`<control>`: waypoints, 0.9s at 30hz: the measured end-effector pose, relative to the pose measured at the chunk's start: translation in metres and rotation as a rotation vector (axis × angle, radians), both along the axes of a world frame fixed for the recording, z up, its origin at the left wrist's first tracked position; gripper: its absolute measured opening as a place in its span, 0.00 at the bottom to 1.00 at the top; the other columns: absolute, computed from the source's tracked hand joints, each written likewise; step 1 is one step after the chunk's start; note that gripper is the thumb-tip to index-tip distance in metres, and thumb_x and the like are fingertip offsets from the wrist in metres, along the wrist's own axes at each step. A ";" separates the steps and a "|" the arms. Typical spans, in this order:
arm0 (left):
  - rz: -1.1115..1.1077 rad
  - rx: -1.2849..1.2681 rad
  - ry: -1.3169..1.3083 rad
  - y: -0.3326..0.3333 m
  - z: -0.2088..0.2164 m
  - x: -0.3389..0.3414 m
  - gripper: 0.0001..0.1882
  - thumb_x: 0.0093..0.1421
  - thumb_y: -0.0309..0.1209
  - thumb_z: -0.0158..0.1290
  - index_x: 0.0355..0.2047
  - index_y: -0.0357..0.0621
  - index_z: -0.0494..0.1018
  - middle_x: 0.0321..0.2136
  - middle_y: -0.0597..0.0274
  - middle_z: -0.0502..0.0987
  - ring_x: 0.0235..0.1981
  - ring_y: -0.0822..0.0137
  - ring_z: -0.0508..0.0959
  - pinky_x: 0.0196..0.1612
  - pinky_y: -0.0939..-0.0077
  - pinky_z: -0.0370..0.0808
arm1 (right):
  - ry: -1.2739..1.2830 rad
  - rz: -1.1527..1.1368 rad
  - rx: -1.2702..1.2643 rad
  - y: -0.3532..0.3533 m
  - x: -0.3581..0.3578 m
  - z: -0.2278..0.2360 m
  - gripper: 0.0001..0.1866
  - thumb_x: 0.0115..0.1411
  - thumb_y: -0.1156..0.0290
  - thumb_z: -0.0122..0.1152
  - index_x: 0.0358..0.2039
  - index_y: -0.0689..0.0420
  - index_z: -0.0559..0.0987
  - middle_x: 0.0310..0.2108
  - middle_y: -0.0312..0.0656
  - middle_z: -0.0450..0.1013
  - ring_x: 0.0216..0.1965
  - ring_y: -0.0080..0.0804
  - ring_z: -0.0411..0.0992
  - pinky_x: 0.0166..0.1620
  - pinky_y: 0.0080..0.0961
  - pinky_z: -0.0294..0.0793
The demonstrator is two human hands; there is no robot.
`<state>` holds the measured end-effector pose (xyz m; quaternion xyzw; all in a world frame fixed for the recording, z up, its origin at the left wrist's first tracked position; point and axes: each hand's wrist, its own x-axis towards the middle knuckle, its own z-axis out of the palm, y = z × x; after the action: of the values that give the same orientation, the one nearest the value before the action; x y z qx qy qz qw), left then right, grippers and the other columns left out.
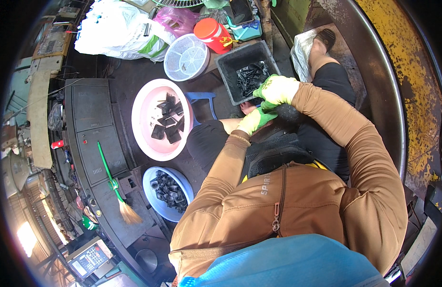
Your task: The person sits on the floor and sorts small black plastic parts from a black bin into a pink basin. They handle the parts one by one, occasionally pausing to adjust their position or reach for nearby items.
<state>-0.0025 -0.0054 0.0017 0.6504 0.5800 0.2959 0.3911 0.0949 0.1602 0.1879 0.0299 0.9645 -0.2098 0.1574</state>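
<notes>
Black part [270, 106], small and probably stiff light plastic, sits pinched between our gloved left hand [256, 119] and right hand [277, 90] beside the grey bin [229, 63]; we'd grip its edges.

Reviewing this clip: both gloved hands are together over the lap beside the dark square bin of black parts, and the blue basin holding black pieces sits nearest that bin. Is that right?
Not quite. The head view shows the pink basin of black pieces nearer the dark square bin; the blue basin lies further off, by the broom. The rest holds: the left hand and right hand, both gloved, meet beside that bin.
</notes>
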 end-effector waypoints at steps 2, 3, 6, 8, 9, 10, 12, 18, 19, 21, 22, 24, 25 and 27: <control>-0.069 0.155 0.213 0.002 0.001 -0.001 0.11 0.58 0.35 0.58 0.40 0.49 0.77 0.36 0.58 0.80 0.38 0.56 0.79 0.43 0.64 0.74 | -0.005 -0.002 -0.001 0.000 0.000 0.001 0.21 0.48 0.56 0.62 0.39 0.56 0.83 0.37 0.53 0.79 0.42 0.50 0.78 0.46 0.41 0.75; -0.093 0.185 0.245 0.002 0.002 -0.002 0.10 0.57 0.34 0.58 0.39 0.49 0.77 0.36 0.58 0.80 0.38 0.56 0.79 0.43 0.65 0.74 | -0.007 -0.007 -0.005 0.000 0.000 0.002 0.21 0.48 0.56 0.62 0.39 0.56 0.83 0.37 0.53 0.79 0.42 0.50 0.78 0.46 0.41 0.75; -0.122 0.150 0.245 0.003 0.006 -0.003 0.11 0.58 0.31 0.56 0.41 0.46 0.77 0.37 0.58 0.80 0.40 0.59 0.79 0.43 0.68 0.74 | -0.104 0.032 0.025 0.000 -0.002 0.006 0.27 0.52 0.53 0.62 0.50 0.53 0.78 0.42 0.52 0.78 0.46 0.51 0.77 0.49 0.42 0.74; -0.113 -0.017 0.173 0.002 0.010 -0.002 0.14 0.61 0.27 0.52 0.47 0.40 0.77 0.42 0.57 0.81 0.45 0.64 0.79 0.47 0.73 0.73 | -0.149 0.051 0.043 0.000 -0.003 0.009 0.31 0.54 0.51 0.63 0.56 0.52 0.75 0.45 0.51 0.78 0.47 0.51 0.76 0.50 0.42 0.74; -0.058 -0.067 0.101 0.001 0.011 -0.001 0.14 0.61 0.28 0.52 0.47 0.40 0.77 0.42 0.57 0.81 0.45 0.64 0.79 0.47 0.73 0.73 | -0.147 0.048 0.044 0.000 -0.003 0.010 0.31 0.54 0.51 0.63 0.56 0.52 0.75 0.45 0.51 0.78 0.47 0.51 0.76 0.50 0.42 0.74; -0.031 -0.096 0.084 0.002 0.012 0.000 0.14 0.61 0.29 0.52 0.47 0.40 0.77 0.42 0.57 0.81 0.45 0.64 0.79 0.47 0.73 0.73 | -0.160 0.046 0.049 0.000 -0.003 0.011 0.31 0.54 0.51 0.63 0.56 0.52 0.75 0.45 0.51 0.78 0.47 0.51 0.76 0.50 0.42 0.74; -0.032 -0.080 0.089 0.002 0.012 0.000 0.14 0.61 0.30 0.53 0.46 0.40 0.78 0.42 0.56 0.81 0.45 0.64 0.79 0.47 0.72 0.73 | -0.163 0.035 0.037 -0.001 -0.004 0.014 0.31 0.54 0.51 0.63 0.56 0.52 0.75 0.45 0.51 0.78 0.48 0.51 0.76 0.51 0.42 0.74; -0.121 0.027 0.224 0.003 0.004 -0.003 0.15 0.61 0.34 0.56 0.44 0.40 0.79 0.41 0.55 0.81 0.44 0.63 0.80 0.46 0.71 0.73 | -0.198 0.008 0.027 -0.002 -0.003 0.021 0.30 0.54 0.51 0.63 0.56 0.50 0.75 0.47 0.50 0.77 0.49 0.51 0.75 0.52 0.43 0.73; -0.102 0.011 0.206 0.003 0.004 -0.003 0.15 0.61 0.34 0.56 0.44 0.40 0.79 0.41 0.54 0.81 0.43 0.63 0.80 0.45 0.71 0.73 | -0.204 0.005 0.023 -0.002 -0.003 0.021 0.30 0.54 0.51 0.63 0.57 0.50 0.75 0.47 0.50 0.77 0.49 0.51 0.75 0.52 0.43 0.73; -0.065 -0.028 0.163 0.003 0.003 -0.002 0.15 0.60 0.35 0.57 0.44 0.40 0.79 0.40 0.54 0.81 0.42 0.63 0.80 0.45 0.71 0.73 | -0.208 0.016 0.025 -0.002 -0.004 0.021 0.31 0.54 0.51 0.63 0.57 0.49 0.75 0.47 0.50 0.77 0.49 0.52 0.75 0.52 0.43 0.73; -0.048 -0.051 0.139 0.003 0.004 -0.002 0.15 0.60 0.35 0.57 0.45 0.40 0.79 0.39 0.54 0.81 0.42 0.63 0.80 0.44 0.71 0.73 | -0.214 0.021 0.027 -0.002 -0.004 0.020 0.31 0.54 0.51 0.63 0.57 0.49 0.75 0.47 0.50 0.77 0.49 0.52 0.75 0.52 0.43 0.73; -0.014 -0.084 0.061 0.003 0.004 -0.001 0.16 0.60 0.36 0.58 0.45 0.40 0.78 0.38 0.55 0.82 0.41 0.63 0.80 0.44 0.70 0.73 | -0.199 0.019 0.027 -0.002 -0.004 0.018 0.31 0.54 0.51 0.63 0.57 0.49 0.75 0.47 0.50 0.77 0.49 0.52 0.75 0.52 0.43 0.73; 0.003 -0.096 0.007 0.003 0.003 -0.001 0.17 0.60 0.36 0.58 0.45 0.40 0.78 0.38 0.55 0.82 0.40 0.63 0.80 0.44 0.70 0.73 | -0.188 0.020 0.026 -0.001 -0.004 0.017 0.31 0.54 0.51 0.63 0.57 0.50 0.75 0.47 0.50 0.77 0.49 0.52 0.75 0.52 0.43 0.74; 0.064 -0.157 -0.092 0.003 0.000 -0.002 0.18 0.60 0.37 0.59 0.46 0.39 0.78 0.37 0.56 0.82 0.40 0.63 0.80 0.43 0.70 0.73 | -0.185 0.025 0.034 -0.001 -0.004 0.015 0.31 0.54 0.51 0.63 0.57 0.50 0.75 0.47 0.50 0.77 0.48 0.52 0.75 0.52 0.43 0.74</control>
<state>-0.0042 -0.0019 0.0018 0.5847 0.6031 0.2916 0.4576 0.0904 0.1588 0.2026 0.0400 0.9497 -0.1876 0.2477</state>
